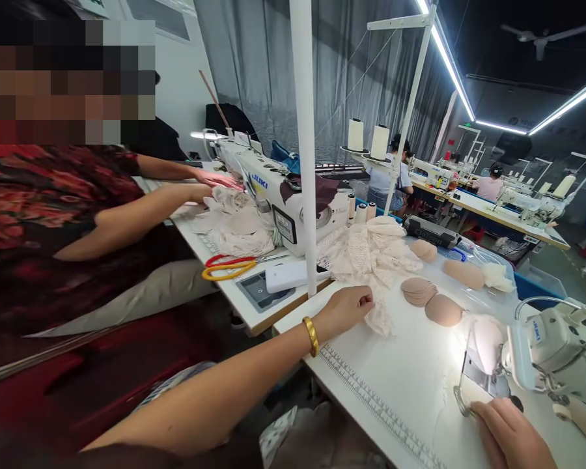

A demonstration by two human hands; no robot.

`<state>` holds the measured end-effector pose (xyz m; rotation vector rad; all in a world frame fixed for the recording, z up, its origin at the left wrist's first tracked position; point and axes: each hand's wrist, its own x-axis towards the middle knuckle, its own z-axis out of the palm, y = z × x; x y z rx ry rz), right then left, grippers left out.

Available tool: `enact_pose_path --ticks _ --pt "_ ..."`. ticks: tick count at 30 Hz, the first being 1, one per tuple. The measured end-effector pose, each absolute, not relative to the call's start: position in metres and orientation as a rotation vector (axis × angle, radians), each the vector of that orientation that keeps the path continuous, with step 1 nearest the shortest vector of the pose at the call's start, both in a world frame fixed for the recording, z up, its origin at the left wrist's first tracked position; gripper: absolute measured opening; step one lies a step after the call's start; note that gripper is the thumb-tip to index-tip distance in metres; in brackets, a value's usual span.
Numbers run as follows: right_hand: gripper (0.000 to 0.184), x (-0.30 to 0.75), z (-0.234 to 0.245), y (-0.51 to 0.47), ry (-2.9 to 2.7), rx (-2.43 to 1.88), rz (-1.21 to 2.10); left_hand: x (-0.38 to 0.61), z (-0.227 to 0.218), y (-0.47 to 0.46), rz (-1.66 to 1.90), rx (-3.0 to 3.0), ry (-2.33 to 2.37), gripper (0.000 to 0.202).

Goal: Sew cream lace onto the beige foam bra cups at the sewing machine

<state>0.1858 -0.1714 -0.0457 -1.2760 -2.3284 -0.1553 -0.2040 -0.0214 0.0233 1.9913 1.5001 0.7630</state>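
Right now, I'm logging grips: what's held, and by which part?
The left hand seems to pinch lace by its edge; whether the right hand grips the metal ring is unclear.

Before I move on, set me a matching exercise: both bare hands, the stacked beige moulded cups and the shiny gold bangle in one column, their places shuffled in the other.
1. Bare left hand
2. Bare right hand
3. Stacked beige moulded cups
4. Shiny gold bangle

A. Around the left wrist
B. At the curved silver metal piece
C. At the cream lace fabric
D. On the white tabletop, right of the lace

Pairs: 1-C, 2-B, 3-D, 4-A
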Motion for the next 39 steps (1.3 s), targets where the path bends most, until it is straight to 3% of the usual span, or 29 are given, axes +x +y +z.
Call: enact_pose_path --ticks 4,5,7,8,9,10,13,14,17,19,21,23,24,28,32,39 --pt "0.027 0.143 -0.033 -0.184 -2.207 -1.302 -0.005 -0.177 0.052 -0.028 0.842 1.917 1.184 0.019" --pt "0.04 0.127 -0.03 -0.187 -2.145 -1.329 0.034 -0.168 0.059 -0.034 0.872 1.844 1.071 0.019" --pt "0.083 0.091 -0.024 -0.192 -2.009 -1.357 0.113 -0.147 0.066 -0.051 0.943 1.662 0.867 0.021" --pt "0.098 0.073 -0.021 -0.192 -1.946 -1.333 0.169 -0.137 0.067 -0.06 0.966 1.581 0.793 0.023" --pt "0.102 0.055 -0.018 -0.192 -1.847 -1.332 0.237 -0.129 0.066 -0.071 0.97 1.527 0.742 0.025" --pt "0.096 0.041 -0.014 -0.19 -1.743 -1.324 0.312 -0.122 0.065 -0.08 0.956 1.493 0.705 0.027" --pt "0.042 0.026 0.001 -0.183 -1.437 -1.308 0.559 -0.117 0.06 -0.096 0.88 1.572 0.639 0.031" --pt "0.033 0.03 0.008 -0.181 -1.38 -1.307 0.664 -0.118 0.059 -0.097 0.876 1.669 0.626 0.034" --pt "0.033 0.057 0.027 -0.176 -1.413 -1.239 1.035 -0.122 0.055 -0.088 0.796 1.967 0.563 0.065" --pt "0.036 0.075 0.032 -0.173 -1.392 -1.178 1.312 -0.118 0.047 -0.081 0.559 1.931 0.505 0.082" --pt "0.044 0.087 0.029 -0.17 -1.194 -1.155 1.437 -0.109 0.036 -0.077 0.369 1.722 0.504 0.065" --pt "0.051 0.094 0.019 -0.17 -0.99 -1.169 1.412 -0.1 0.024 -0.076 0.396 1.536 0.588 0.043" --pt "0.053 0.096 0.012 -0.171 -0.942 -1.188 1.387 -0.097 0.019 -0.076 0.463 1.469 0.638 0.042" --pt "0.056 0.102 -0.013 -0.177 -0.966 -1.308 1.261 -0.094 0.011 -0.079 0.612 1.18 0.66 0.049" --pt "0.046 0.099 -0.021 -0.178 -0.993 -1.378 1.07 -0.093 0.012 -0.087 0.668 0.939 0.619 0.053" --pt "0.041 0.078 -0.02 -0.172 -0.958 -1.391 0.736 -0.088 0.001 -0.106 0.75 0.922 0.695 0.054"
